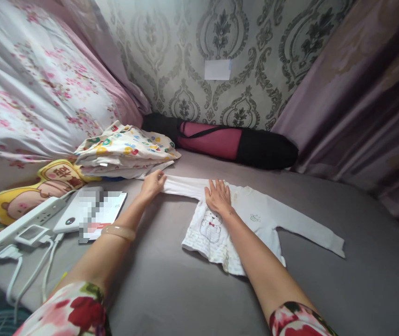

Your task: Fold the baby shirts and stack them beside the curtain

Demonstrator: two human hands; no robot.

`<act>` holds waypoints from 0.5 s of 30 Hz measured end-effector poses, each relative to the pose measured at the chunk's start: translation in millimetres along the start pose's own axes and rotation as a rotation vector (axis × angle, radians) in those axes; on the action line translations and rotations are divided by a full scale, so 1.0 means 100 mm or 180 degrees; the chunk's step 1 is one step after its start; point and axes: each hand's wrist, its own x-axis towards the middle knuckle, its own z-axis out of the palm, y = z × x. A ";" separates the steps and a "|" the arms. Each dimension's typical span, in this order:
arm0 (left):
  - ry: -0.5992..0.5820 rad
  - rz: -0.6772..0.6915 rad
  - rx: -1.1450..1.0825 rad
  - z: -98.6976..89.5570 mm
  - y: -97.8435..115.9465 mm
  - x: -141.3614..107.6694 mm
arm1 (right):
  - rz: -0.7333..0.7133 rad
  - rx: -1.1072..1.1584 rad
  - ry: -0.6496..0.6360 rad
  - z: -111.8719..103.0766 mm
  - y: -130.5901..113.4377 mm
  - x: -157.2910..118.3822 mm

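Observation:
A small white long-sleeved baby shirt (265, 210) lies spread on the grey sheet, with a bear drawing on its front and its hem toward me. My left hand (153, 185) is closed on the cuff of the sleeve at left, which stretches straight out. On the shirt's shoulder area near that sleeve, my right hand (217, 195) rests flat with its fingers spread. The other sleeve extends out to the right, bent slightly toward me. Part of the shirt's front is hidden under my right forearm.
Folded clothes (129, 147) are piled at the back left. Behind the shirt lies a black and maroon roll bag (209, 140) against the wall. At left are a power strip (21, 228) with cables, a white power bank (75, 212), a booklet (115, 205) and a yellow cartoon cushion (28, 198).

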 end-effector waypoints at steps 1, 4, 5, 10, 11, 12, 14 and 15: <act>-0.0010 0.0086 0.0241 0.02 -0.01 0.00 | 0.0015 -0.0029 0.0007 0.00 -0.01 0.00; -0.0104 0.0223 0.0759 0.04 -0.03 -0.04 | 0.0064 -0.0103 0.0014 0.01 -0.03 0.00; -0.0140 0.0231 0.0890 0.04 -0.02 -0.05 | 0.0081 -0.0124 0.0015 0.02 -0.03 0.00; -0.0288 -0.0216 0.1380 0.05 0.04 -0.07 | 0.0128 -0.0223 0.0061 0.02 -0.08 0.00; -0.0316 -0.0300 0.1430 0.05 0.06 -0.06 | 0.0140 -0.0230 0.0045 0.01 -0.10 0.00; -0.0352 -0.0363 0.1463 0.06 0.08 -0.04 | 0.0165 -0.0226 0.0007 0.00 -0.12 0.01; -0.0411 -0.0455 0.1492 0.08 0.12 -0.01 | 0.0236 -0.0197 -0.0098 -0.03 -0.16 0.03; -0.0374 -0.0489 0.1519 0.08 0.14 0.00 | 0.0279 -0.0182 -0.0145 -0.04 -0.18 0.04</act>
